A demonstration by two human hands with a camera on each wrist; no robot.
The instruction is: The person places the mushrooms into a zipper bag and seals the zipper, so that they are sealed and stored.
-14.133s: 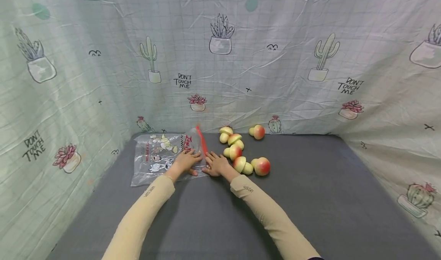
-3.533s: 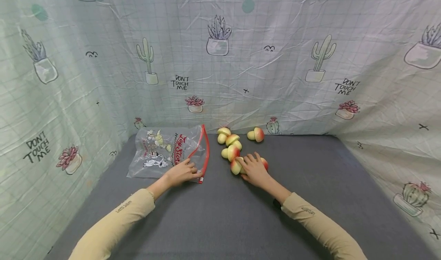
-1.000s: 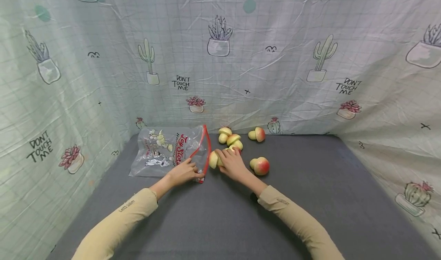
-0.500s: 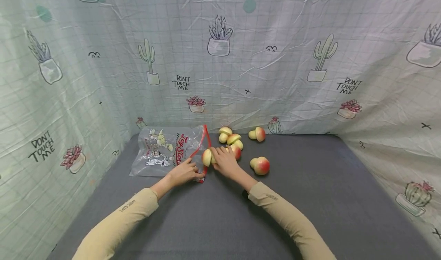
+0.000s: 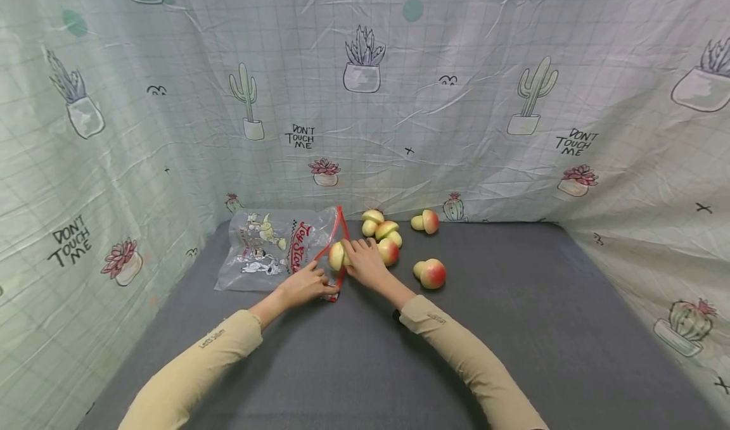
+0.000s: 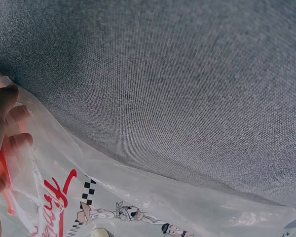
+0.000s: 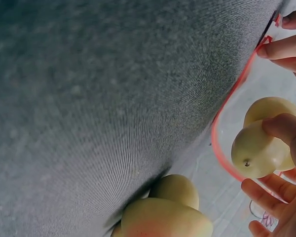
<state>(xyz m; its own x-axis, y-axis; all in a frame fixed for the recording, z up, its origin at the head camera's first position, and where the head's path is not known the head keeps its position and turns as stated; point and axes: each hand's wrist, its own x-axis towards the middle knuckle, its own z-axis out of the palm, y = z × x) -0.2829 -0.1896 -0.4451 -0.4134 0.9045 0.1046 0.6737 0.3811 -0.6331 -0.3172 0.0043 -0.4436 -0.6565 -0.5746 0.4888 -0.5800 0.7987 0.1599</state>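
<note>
Clear plastic film with red, black and white printing forms the bag (image 5: 270, 278), which lies on the grey surface (image 5: 365, 366) with its red-edged mouth (image 5: 344, 223) toward the right side of the head view. The left hand (image 5: 305, 284) pinches the film at the near end of the mouth; the two red edges stand apart. The right hand (image 5: 367, 262) grips a mushroom-shaped piece (image 5: 336, 256), thumb on one side and fingers on the other. The piece sits at the mouth, cap leading, between the edges; its depth inside cannot be told.

For a clean insertion, hold the upper edge raised and the near corner fixed. Feed the cap in level, clear of both edges, since it looks likely to catch on the film. Release only once the stem is past the red strip.

The piece is smooth and pale yellow: a rounded cap on a bulbous stem, with a small dark spot at the stem's end. Five similar pieces (image 5: 430, 273), some blushed red, lie to the right of the mouth.
</note>
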